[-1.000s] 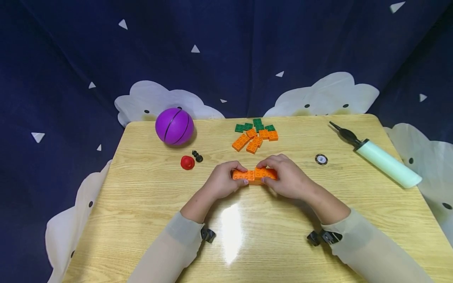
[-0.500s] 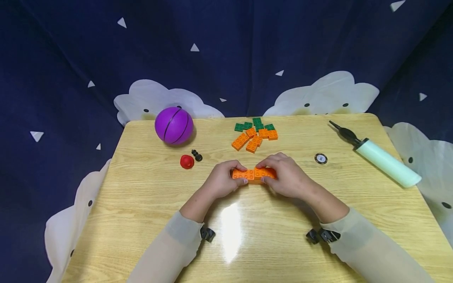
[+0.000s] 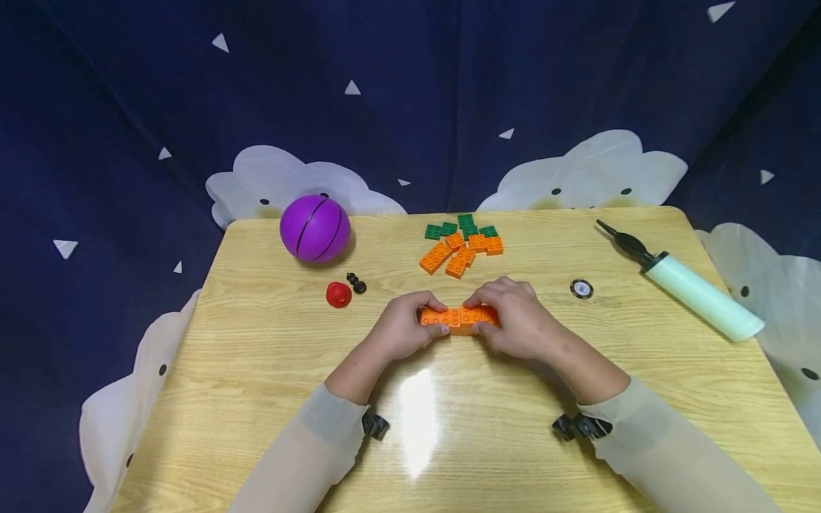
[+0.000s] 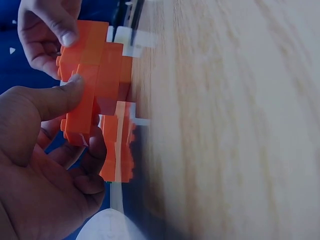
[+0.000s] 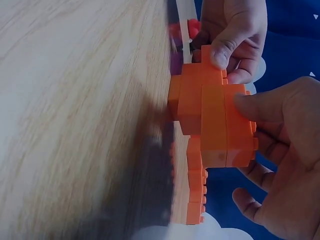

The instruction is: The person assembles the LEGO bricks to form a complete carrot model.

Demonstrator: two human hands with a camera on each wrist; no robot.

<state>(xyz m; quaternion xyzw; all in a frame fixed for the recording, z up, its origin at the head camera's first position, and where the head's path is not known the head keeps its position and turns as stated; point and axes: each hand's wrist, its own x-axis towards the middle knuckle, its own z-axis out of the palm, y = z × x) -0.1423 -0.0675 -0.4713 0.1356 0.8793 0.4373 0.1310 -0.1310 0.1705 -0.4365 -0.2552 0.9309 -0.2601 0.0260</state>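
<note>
Orange bricks (image 4: 107, 70) sit pinched between thumbs (image 4: 56, 101) and fingers (image 4: 94, 159)

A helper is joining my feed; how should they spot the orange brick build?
On the wooden table, find the left hand and right hand facing each other. The orange brick build is between them; both hands grip it, unlike the orange bricks farther back.

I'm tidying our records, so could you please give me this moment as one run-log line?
left hand: grips orange brick assembly, left end | right hand: grips its right end | beyond: orange bricks, green bricks
</note>
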